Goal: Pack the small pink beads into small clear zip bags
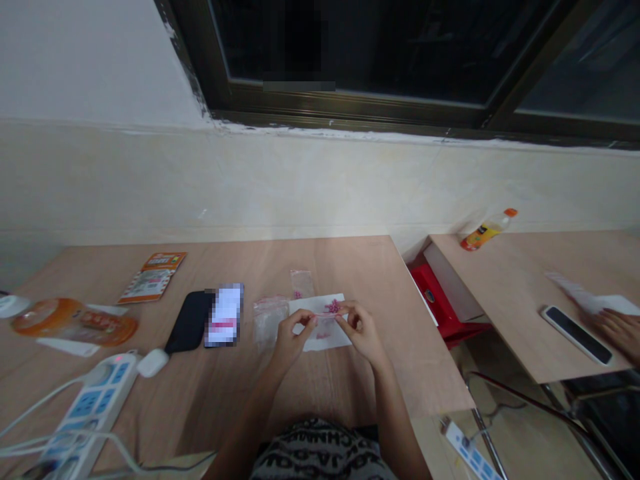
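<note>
Both my hands meet over a sheet of white paper (pixel 327 341) on the wooden table. Finger and thumb of my left hand (pixel 291 335) are pinched together at the paper's left side. Opposite it, my right hand (pixel 363 330) pinches too. A thin pinkish strand (pixel 326 316) runs between the two pinches; its fine detail is too small to make out. Just behind the strand sits a cluster of small pink beads (pixel 333 306) on the paper. Left of the paper lies a clear plastic bag (pixel 267 320). Behind it, a small clear bag (pixel 303 283) contains some pink bits.
To the left are a lit phone (pixel 225 315), a dark phone-like slab (pixel 189 323), an orange packet (pixel 153 277), a lying drink bottle (pixel 75 321) and a power strip (pixel 95 410) with cables. On the right-hand table are an upright bottle (pixel 484 233), a phone (pixel 577 335) and another person's hand (pixel 620 328).
</note>
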The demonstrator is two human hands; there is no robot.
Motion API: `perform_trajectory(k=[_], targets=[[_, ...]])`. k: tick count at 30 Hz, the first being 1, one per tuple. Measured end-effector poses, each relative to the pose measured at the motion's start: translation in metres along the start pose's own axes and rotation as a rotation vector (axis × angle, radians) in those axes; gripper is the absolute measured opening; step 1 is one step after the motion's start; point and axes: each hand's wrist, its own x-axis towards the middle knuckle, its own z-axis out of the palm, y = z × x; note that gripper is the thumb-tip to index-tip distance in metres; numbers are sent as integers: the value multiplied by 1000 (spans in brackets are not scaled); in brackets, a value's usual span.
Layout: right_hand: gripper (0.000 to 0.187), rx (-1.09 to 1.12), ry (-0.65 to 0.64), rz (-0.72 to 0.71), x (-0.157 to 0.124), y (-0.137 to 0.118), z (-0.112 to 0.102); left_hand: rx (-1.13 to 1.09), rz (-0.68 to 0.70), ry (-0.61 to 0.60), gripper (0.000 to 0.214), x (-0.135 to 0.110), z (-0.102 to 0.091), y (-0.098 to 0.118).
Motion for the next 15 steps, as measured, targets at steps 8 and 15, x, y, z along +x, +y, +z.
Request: perform_trajectory(k=[8,15], targets=[[24,-31,-4,4,-1,3,3,13,-29,-2,26,-1,1,0],[29,15,-80,7,-2,-4,5,-3,-38,-50,22,-2,5,2]])
